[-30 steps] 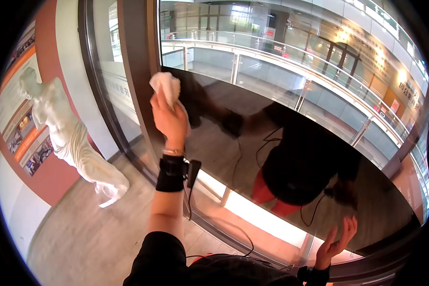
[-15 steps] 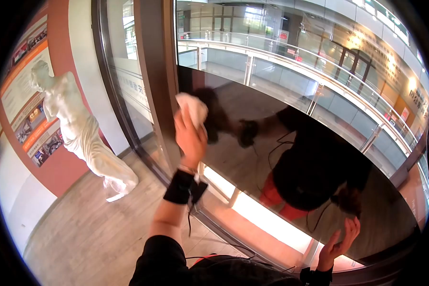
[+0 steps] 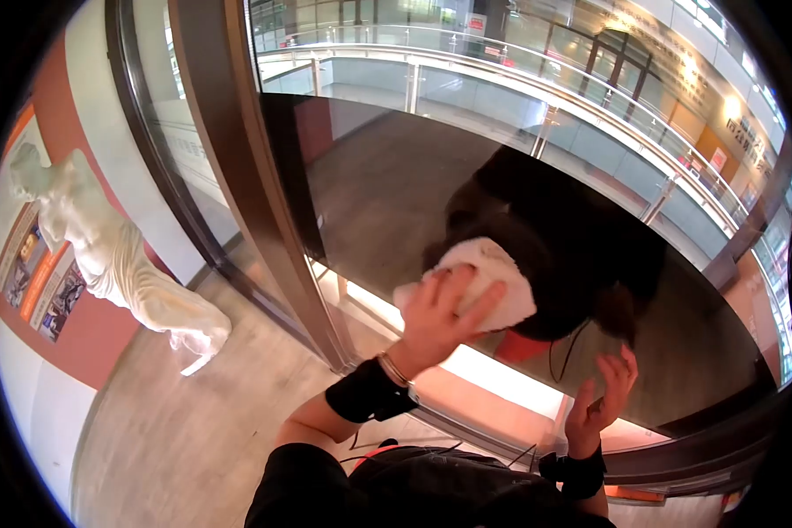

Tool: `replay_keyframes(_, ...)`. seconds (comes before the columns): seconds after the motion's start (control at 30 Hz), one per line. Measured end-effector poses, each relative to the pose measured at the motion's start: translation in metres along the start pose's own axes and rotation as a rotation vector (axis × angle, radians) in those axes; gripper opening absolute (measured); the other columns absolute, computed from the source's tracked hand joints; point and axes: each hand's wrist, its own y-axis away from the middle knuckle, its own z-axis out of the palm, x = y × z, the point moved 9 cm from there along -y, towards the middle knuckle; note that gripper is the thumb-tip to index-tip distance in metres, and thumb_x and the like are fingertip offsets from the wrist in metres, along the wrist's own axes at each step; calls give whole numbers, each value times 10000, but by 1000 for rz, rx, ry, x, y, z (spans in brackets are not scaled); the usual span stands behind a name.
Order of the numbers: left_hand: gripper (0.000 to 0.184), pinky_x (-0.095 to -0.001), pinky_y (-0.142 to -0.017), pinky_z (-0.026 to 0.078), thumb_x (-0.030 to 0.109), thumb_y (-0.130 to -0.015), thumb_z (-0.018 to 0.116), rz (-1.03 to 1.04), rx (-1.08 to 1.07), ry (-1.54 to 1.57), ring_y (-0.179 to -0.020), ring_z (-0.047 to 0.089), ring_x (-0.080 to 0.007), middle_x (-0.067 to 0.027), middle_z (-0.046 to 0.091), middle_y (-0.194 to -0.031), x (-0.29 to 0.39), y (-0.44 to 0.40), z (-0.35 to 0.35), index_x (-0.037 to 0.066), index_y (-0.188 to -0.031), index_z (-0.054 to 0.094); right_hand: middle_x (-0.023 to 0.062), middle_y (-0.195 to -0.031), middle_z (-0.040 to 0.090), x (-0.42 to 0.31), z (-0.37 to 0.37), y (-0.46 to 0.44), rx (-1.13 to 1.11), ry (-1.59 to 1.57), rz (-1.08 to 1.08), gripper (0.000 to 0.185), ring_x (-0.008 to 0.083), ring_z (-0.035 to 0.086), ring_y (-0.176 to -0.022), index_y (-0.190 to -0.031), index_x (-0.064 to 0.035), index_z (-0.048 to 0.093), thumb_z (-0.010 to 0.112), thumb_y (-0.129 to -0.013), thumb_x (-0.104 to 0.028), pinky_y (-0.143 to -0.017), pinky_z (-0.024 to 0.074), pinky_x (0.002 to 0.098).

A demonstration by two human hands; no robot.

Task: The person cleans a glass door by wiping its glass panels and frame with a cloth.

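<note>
My left hand point(image 3: 431, 321) has its fingers spread over a white cloth point(image 3: 503, 304) and presses it against the dark glossy panel point(image 3: 361, 176) in front of me. A black band is strapped around that wrist, with a bracelet beside it. Lower right, my right hand point(image 3: 598, 403) is raised close to the same panel with fingers apart and slightly bent, holding nothing. Whether its fingertips touch the surface I cannot tell. The panel mirrors my dark clothing and arms.
A dark window frame post point(image 3: 233, 158) borders the panel on the left. Beyond it, a white statue point(image 3: 119, 255) stands on the wooden floor point(image 3: 176, 440) by a display wall. Through the upper glass, a curved railing point(image 3: 466, 66) shows. A thin cable lies near my body.
My left hand has swept the cloth from the panel's upper left edge down and right toward its middle. My right hand has shifted slightly up and left in view; the camera has turned.
</note>
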Motion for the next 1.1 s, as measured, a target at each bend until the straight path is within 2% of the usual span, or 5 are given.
replay_keyframes(0.23,615,-435,-881,485,7,-734,565,-433,355,-119,-1100,544,-430,-224,517,-1230,-161,-75,-72,79,-1343,520,173,-1059,588,15,-24,14,24,43,62,253,422,453,-1189,-1067,31,595,517,-835,-34,-995,345,525)
replay_keyframes(0.37,562,-431,-866,490,35,-742,568,-234,307,-121,-1062,567,-421,-232,546,-1197,-63,-82,-43,56,-1304,577,173,-1059,602,13,-26,24,14,15,70,284,420,469,-1177,-1079,27,603,532,-805,17,-995,357,522)
replay_keyframes(0.6,496,-361,-664,487,197,-748,626,212,-116,241,-860,583,-277,-82,582,-1176,85,-5,32,276,-1238,622,167,-1026,621,9,-10,12,-72,-53,76,280,401,508,-1140,-1048,18,622,561,-774,11,-956,401,473)
replay_keyframes(0.87,492,-430,-907,484,190,-823,616,-204,387,-229,-1116,562,-385,-201,568,-1215,-142,-75,-68,90,-1305,595,144,-1003,632,22,-24,30,-69,-2,111,228,385,536,-1090,-1023,8,630,578,-802,19,-913,434,452)
replay_keyframes(1.1,464,-388,-704,458,132,-785,613,100,54,104,-940,582,-303,-101,596,-1170,34,-15,25,211,-1239,663,200,-1048,611,19,-13,26,-26,-64,152,265,380,558,-1034,-1064,13,605,596,-799,18,-888,444,441)
